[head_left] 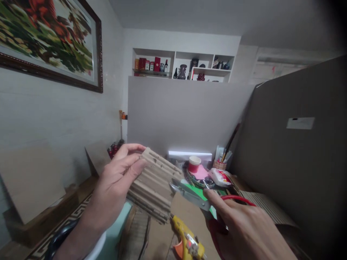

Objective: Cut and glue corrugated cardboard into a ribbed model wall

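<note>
My left hand (116, 184) grips a piece of corrugated cardboard (154, 186) by its upper left edge, holding it tilted above the table. Ridges run along its face, and narrow strips line its edges. In my right hand (244, 224) is a pair of scissors (193, 196) with red handles. The blades are parted and point left, their tips close to the cardboard's right edge; whether they touch it I cannot tell. Below the cardboard lies a yellow glue gun (187, 238) with an orange trigger.
Behind the scissors are a red and white paper cup (194, 164) on a round tray, a white packet (221, 177) and a holder with brushes (220, 164). Corrugated sheet (267, 206) lies at right. Grey panels (189, 112) stand behind and to the right.
</note>
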### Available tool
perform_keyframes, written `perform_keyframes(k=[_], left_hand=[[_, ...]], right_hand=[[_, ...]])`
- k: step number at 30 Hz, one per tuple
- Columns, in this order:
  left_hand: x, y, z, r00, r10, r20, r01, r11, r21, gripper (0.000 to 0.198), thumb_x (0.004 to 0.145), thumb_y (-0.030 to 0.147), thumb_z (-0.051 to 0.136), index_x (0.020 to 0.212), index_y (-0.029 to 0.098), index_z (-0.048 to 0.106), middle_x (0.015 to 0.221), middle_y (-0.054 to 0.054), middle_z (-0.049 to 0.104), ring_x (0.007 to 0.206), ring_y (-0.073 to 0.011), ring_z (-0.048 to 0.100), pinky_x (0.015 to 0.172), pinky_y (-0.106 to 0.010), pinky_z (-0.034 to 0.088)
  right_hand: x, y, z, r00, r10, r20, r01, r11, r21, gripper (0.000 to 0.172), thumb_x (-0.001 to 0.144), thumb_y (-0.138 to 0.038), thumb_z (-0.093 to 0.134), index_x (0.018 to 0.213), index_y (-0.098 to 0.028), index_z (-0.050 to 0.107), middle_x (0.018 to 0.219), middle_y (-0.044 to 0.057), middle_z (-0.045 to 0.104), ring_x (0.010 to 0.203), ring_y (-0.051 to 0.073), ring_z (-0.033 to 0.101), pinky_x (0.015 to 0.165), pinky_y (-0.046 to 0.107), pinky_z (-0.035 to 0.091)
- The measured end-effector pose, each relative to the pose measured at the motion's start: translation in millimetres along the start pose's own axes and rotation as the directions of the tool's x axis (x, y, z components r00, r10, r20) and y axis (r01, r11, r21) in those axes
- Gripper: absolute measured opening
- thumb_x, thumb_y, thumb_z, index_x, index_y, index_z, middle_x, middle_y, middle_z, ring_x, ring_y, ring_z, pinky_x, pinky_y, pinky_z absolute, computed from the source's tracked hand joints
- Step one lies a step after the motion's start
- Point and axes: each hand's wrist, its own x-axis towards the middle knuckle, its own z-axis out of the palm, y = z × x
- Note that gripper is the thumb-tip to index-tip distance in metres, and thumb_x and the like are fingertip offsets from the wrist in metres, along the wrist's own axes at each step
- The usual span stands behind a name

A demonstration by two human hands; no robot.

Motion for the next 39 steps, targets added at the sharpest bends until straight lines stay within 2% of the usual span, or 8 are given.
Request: perform_keyframes(k=[3,8,14,21,27,31,35,39], left_hand=[[0.3,-2.5,-1.4,1.0,-0.028,0.006,0.029,0.998,-0.052,0.022,0.097,0.037,0.057,0.091,0.037,0.078,0.123,0.007,0.055,0.111,-0.0147,0.054,0.087,-0.02,0.04],[-1.6,-2.8,-0.8,0.993,-0.115,0.037,0.119,0.976,-0.182,0.022,0.097,0.038,0.058,0.09,0.035,0.078,0.121,0.005,0.054,0.11,-0.0159,0.054,0.084,-0.021,0.041],[-0.4,-2.9,-1.5,0.994,-0.072,0.079,0.082,0.987,-0.136,0.025,0.097,0.039,0.056,0.084,0.031,0.076,0.122,0.005,0.053,0.11,-0.0162,0.054,0.087,-0.02,0.04],[2.2,-3.7,-2.8,0.986,-0.115,0.12,0.134,0.977,-0.167,0.035,0.097,0.039,0.055,0.068,0.024,0.068,0.123,0.002,0.054,0.112,-0.018,0.053,0.087,-0.021,0.04],[5.6,-6.9,-1.2,0.985,-0.1,0.143,0.127,0.973,-0.194,0.031,0.098,0.038,0.054,0.077,0.026,0.074,0.127,0.0,0.052,0.12,-0.0183,0.05,0.092,-0.02,0.039],[6.8,-8.6,-1.0,0.983,-0.099,0.156,0.127,0.976,-0.178,0.036,0.098,0.039,0.053,0.07,0.024,0.069,0.127,0.002,0.051,0.114,-0.0162,0.051,0.088,-0.018,0.04],[8.8,-11.2,0.5,0.977,-0.112,0.183,0.148,0.969,-0.197,0.036,0.098,0.039,0.053,0.07,0.023,0.069,0.125,-0.001,0.052,0.114,-0.0182,0.052,0.089,-0.02,0.042],[9.7,-14.4,1.5,0.976,-0.113,0.184,0.152,0.965,-0.213,0.031,0.099,0.039,0.052,0.087,0.026,0.078,0.128,-0.001,0.052,0.116,-0.0183,0.053,0.089,-0.02,0.043]], right_hand=[[1.0,-1.7,2.0,1.0,0.013,0.013,-0.013,0.999,0.041,0.027,0.08,-0.012,0.041,0.097,-0.025,0.058,0.049,-0.006,0.059,0.032,0.016,0.052,0.039,0.032,0.024],[-0.1,-2.6,7.8,0.999,0.025,0.035,-0.028,0.996,0.085,0.031,0.072,-0.006,0.039,0.089,-0.024,0.057,0.048,-0.005,0.059,0.033,0.015,0.051,0.042,0.031,0.024],[3.2,-3.1,7.3,1.0,-0.014,-0.014,0.014,0.999,0.034,0.026,0.078,-0.008,0.038,0.086,-0.024,0.057,0.046,-0.004,0.058,0.033,0.017,0.052,0.042,0.031,0.024],[6.1,-3.8,7.5,1.0,-0.006,-0.021,0.007,0.999,0.032,0.026,0.078,-0.008,0.037,0.086,-0.023,0.058,0.047,-0.002,0.059,0.034,0.017,0.053,0.043,0.032,0.023],[4.6,-2.8,11.0,0.996,0.03,0.089,-0.042,0.99,0.134,0.022,0.074,-0.007,0.04,0.076,-0.024,0.055,0.048,-0.003,0.058,0.035,0.014,0.05,0.044,0.029,0.023],[6.7,-2.8,12.0,1.0,0.012,0.017,-0.013,0.999,0.037,0.026,0.076,-0.009,0.04,0.084,-0.021,0.061,0.047,-0.001,0.059,0.037,0.017,0.052,0.045,0.03,0.022],[7.2,-3.3,13.4,0.998,-0.021,-0.064,0.016,0.998,-0.069,0.027,0.077,-0.011,0.039,0.087,-0.019,0.063,0.045,-0.001,0.057,0.035,0.015,0.049,0.046,0.03,0.02],[5.4,-4.9,15.0,0.999,0.046,0.021,-0.046,0.999,-0.002,0.023,0.078,-0.011,0.042,0.085,-0.02,0.061,0.048,0.0,0.059,0.038,0.015,0.05,0.047,0.031,0.02]])
